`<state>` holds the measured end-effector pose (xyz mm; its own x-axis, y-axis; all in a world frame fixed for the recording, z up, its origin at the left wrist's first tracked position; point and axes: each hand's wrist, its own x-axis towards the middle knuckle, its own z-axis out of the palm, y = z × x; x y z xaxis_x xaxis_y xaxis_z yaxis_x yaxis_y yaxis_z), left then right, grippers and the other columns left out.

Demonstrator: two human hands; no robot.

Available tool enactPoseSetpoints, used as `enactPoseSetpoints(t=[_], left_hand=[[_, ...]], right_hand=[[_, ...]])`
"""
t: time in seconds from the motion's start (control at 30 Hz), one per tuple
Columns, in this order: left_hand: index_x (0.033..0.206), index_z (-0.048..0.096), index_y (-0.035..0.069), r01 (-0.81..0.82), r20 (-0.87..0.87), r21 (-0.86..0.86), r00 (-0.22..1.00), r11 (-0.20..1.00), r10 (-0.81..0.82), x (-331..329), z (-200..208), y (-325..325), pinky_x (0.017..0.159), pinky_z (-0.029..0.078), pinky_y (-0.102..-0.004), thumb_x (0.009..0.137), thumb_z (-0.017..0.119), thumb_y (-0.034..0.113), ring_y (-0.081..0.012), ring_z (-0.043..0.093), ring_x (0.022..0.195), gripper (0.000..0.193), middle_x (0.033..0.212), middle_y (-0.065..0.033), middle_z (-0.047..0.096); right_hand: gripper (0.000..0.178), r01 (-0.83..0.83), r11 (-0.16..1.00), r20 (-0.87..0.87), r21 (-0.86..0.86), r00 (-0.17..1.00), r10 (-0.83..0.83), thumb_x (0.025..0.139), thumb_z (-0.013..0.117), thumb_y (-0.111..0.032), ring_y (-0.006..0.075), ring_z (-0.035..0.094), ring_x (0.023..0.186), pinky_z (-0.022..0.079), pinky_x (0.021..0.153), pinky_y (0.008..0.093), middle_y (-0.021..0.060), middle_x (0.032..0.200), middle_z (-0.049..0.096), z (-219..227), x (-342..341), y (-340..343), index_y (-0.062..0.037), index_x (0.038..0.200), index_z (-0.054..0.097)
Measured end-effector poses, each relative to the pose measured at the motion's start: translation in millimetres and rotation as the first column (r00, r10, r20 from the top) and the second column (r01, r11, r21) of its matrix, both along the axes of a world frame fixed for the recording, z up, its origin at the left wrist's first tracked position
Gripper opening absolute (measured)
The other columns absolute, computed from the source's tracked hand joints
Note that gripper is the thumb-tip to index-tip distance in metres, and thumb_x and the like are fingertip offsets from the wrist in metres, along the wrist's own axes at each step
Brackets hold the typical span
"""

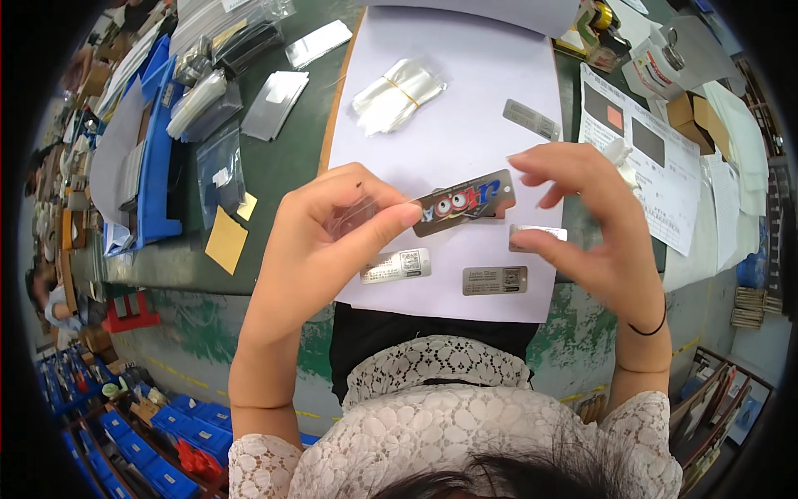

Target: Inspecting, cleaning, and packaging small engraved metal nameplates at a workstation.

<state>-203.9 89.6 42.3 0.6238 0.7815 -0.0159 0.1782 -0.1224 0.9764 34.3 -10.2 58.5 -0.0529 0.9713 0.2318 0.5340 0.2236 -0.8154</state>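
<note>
My left hand [320, 241] pinches a silver metal tag [465, 202] with a colourful printed design, gripping its left end between thumb and fingers. Clear film [353, 218], perhaps a small bag, shows inside that hand's curl. To the tag's right, my right hand [594, 220] is held with thumb and fingers apart, nothing between them. Its thumb overlaps a metal tag [549, 232] in the picture; whether it touches cannot be told. More metal tags lie on the white paper: one [399, 265] below my left hand, one [495, 281] nearest me, one [532, 119] farther away.
A rubber-banded bundle of clear bags [397, 96] lies on the white paper [465, 50]. Leftward are clear sleeves [275, 104], a yellow paper slip [224, 241] and a blue tray [166, 158]. Printed sheets [644, 154], a white container [658, 68] and a cardboard box [697, 121] occupy the right.
</note>
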Motion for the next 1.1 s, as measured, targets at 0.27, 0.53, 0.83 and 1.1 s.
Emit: enactPoseSetpoints(t=[0.27, 0.53, 0.83, 1.1], left_hand=[[0.083, 0.066, -0.002, 0.027, -0.014, -0.178, 0.999, 0.984, -0.03, 8, 7, -10, 0.057, 0.035, -0.0188, 0.085, 0.068, 0.0, -0.0037, 0.049, 0.064, 0.004, 0.078, -0.0003, 0.058], [0.081, 0.064, -0.004, 0.062, -0.065, -0.113, 0.995, 0.992, -0.07, 12, 5, -21, 0.059, 0.038, -0.0196, 0.085, 0.067, -0.003, -0.0059, 0.051, 0.069, 0.004, 0.079, -0.002, 0.057], [0.082, 0.066, -0.003, -0.001, -0.104, 0.044, 0.995, 0.999, 0.006, 29, 16, -32, 0.053, 0.03, -0.0199, 0.083, 0.067, -0.005, -0.0037, 0.044, 0.063, 0.002, 0.077, -0.0012, 0.056], [0.083, 0.068, -0.002, -0.034, -0.004, 0.069, 0.999, 0.997, 0.034, 25, 13, -27, 0.053, 0.031, -0.0196, 0.079, 0.07, -0.005, -0.0045, 0.046, 0.065, 0.005, 0.079, -0.0014, 0.057]], right_hand=[[0.034, -0.173, 0.905, 0.497, 0.39, 0.866, -0.049, 0.072, 0.066, -0.008, 0.0259, 0.056, 0.101, 0.048, 0.081, 0.0361, 0.0085, 0.105, 0.059, -12, -5, 1, 0.0014, 0.105, 0.062], [0.033, -0.163, 0.877, 0.563, 0.452, 0.815, -0.138, 0.073, 0.062, -0.009, 0.0218, 0.059, 0.097, 0.048, 0.081, 0.0331, 0.0074, 0.101, 0.062, -20, -9, -16, 0.002, 0.104, 0.066], [0.024, 0.009, 0.879, 0.49, 0.476, 0.828, -0.273, 0.077, 0.064, -0.007, 0.0192, 0.059, 0.096, 0.047, 0.083, 0.0306, 0.0068, 0.104, 0.063, -28, 17, -31, -0.0004, 0.1, 0.064], [0.037, 0.025, 0.999, -0.756, 0.043, 0.655, 0.016, 0.082, 0.066, 0.009, 0.0214, 0.058, 0.117, 0.052, 0.094, 0.0314, 0.0224, 0.124, 0.06, -40, 33, -33, -0.003, 0.113, 0.05]])
